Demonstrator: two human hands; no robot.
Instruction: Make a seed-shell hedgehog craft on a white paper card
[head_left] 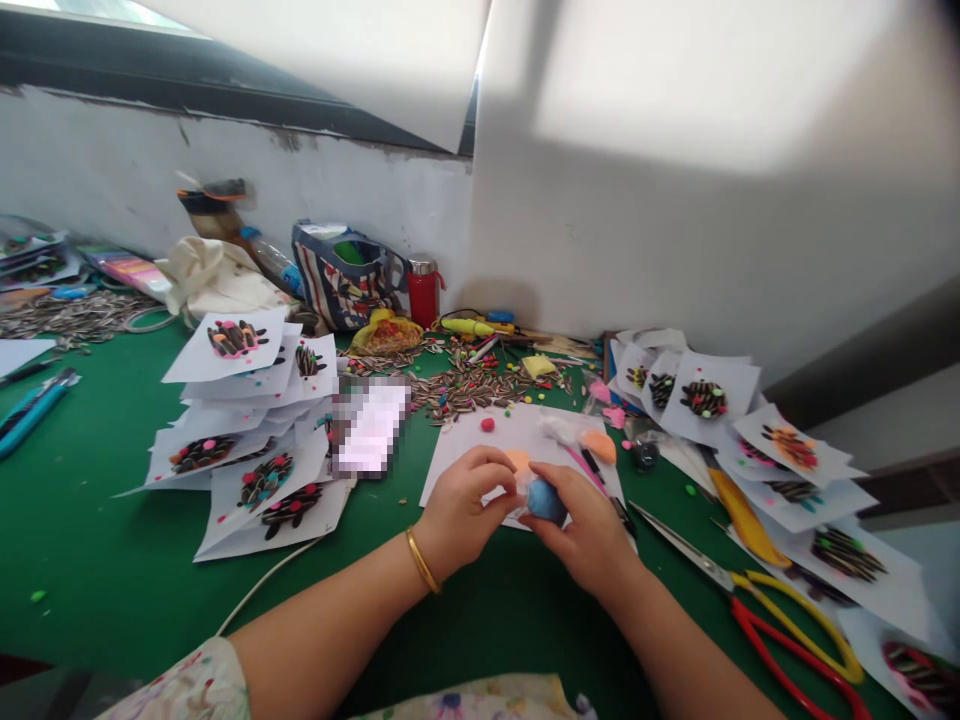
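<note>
Patterned sleeve (202, 685) closest; right hand (589, 530) clamps the blue lump (546, 502), lightly is best; left hand's (466, 508) grip, I can't tell.

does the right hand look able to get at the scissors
Likely yes: nothing lies over the scissors, though the right hand would first have to let go of the blue lump.

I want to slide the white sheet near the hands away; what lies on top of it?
The white sheet carries a red lump, an orange lump, clear plastic, a dark pen. The left hand and right hand hide its near middle; what lies there cannot be seen.
</note>
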